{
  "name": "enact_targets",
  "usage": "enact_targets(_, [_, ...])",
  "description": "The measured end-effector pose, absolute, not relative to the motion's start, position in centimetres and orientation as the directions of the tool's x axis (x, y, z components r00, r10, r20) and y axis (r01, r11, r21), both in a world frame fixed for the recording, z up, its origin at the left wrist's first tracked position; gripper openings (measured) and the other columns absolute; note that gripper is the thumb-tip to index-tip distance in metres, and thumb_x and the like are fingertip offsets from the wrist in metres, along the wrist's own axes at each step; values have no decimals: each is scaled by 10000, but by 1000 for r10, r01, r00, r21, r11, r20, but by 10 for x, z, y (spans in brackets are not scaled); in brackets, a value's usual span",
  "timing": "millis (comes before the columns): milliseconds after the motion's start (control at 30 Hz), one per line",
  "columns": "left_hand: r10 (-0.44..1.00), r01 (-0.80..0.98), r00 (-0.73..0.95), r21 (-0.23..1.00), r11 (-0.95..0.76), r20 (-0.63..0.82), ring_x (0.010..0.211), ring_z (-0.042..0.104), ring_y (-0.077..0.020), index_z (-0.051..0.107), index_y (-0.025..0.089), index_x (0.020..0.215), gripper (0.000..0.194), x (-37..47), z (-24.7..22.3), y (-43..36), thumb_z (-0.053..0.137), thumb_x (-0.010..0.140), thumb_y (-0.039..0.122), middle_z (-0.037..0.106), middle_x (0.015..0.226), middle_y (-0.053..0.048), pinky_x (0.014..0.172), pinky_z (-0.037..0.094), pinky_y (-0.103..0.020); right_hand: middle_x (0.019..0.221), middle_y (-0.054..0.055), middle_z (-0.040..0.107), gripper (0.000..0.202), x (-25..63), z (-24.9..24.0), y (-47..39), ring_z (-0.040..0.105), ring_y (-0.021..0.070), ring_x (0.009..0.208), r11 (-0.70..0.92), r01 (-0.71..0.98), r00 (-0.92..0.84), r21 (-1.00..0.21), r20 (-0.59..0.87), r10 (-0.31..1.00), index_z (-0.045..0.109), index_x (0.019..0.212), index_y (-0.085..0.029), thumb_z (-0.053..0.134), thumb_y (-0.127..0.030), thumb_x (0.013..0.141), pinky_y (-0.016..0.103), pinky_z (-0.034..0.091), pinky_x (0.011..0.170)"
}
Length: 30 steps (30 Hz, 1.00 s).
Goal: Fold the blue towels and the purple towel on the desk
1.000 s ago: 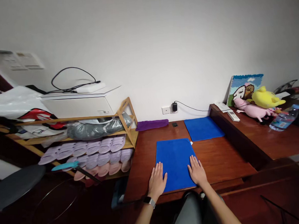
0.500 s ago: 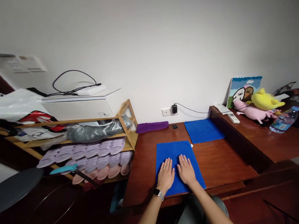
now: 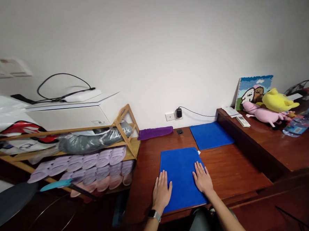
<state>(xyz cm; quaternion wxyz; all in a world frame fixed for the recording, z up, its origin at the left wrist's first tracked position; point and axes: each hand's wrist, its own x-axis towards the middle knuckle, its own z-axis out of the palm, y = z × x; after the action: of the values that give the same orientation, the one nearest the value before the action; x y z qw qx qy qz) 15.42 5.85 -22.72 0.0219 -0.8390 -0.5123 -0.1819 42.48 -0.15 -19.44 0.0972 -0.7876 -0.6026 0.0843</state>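
Note:
A blue cloth lies spread flat on the brown wooden desk, its near edge at the desk's front. My left hand rests flat across the cloth's left edge, fingers stretched out. On the right edge lies my right hand, also flat with fingers apart. Neither hand grips anything. A small white tag sticks out near the cloth's far right corner. Behind it, a second blue cloth is laid flat, and a folded purple cloth sits against the wall.
A wooden rack with several lilac slippers and a white box stands left. On the raised desk at right are a pink plush toy, a yellow one, a remote and a water bottle. A charger is plugged in.
My hands have slid apart over the blue cloth, the left one leftward and the right one rightward, from its middle to its side edges. The view has shifted slightly.

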Motion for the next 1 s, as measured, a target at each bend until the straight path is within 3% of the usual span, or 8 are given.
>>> enact_targets(467, [831, 827, 416, 226, -514, 369, 1541, 478, -282, 486, 152, 1621, 590, 146, -219, 51, 326, 1110, 400, 512, 1648, -137, 1284, 415, -521, 1772, 61, 239, 681, 423, -180, -8, 191, 241, 1662, -266, 924, 264, -273, -48, 963, 287, 1711, -138, 208, -460, 1115, 464, 144, 1357])
enact_targets(633, [793, 803, 457, 197, -563, 404, 1593, 389, -272, 413, 165, 1662, 600, 164, -200, 79, 323, 1116, 397, 427, 1706, -122, 1319, 353, -518, 1760, 53, 296, 657, 421, -167, 18, 226, 250, 1654, -174, 934, 215, -312, 101, 971, 347, 1699, -177, 185, -457, 1128, 466, 176, 1348])
enact_targets(767, [776, 774, 521, 186, -605, 355, 1590, 396, -292, 465, 156, 1635, 590, 207, -183, 130, 327, 1106, 378, 447, 1691, -139, 1310, 358, -542, 1749, 85, 327, 634, 413, -149, 74, 244, 242, 1648, -106, 948, 167, -300, 185, 968, 347, 1698, -156, 197, -390, 1128, 459, 184, 1346])
enact_targets(1000, [809, 800, 527, 168, -576, 260, 1586, 406, -303, 472, 170, 1633, 620, 228, -208, 193, 373, 1094, 461, 452, 1691, -152, 1311, 336, -544, 1748, 93, 314, 641, 413, -174, 137, 238, 230, 1650, -78, 948, 104, -309, 67, 992, 313, 1704, -162, 254, -406, 1114, 444, 168, 1342])
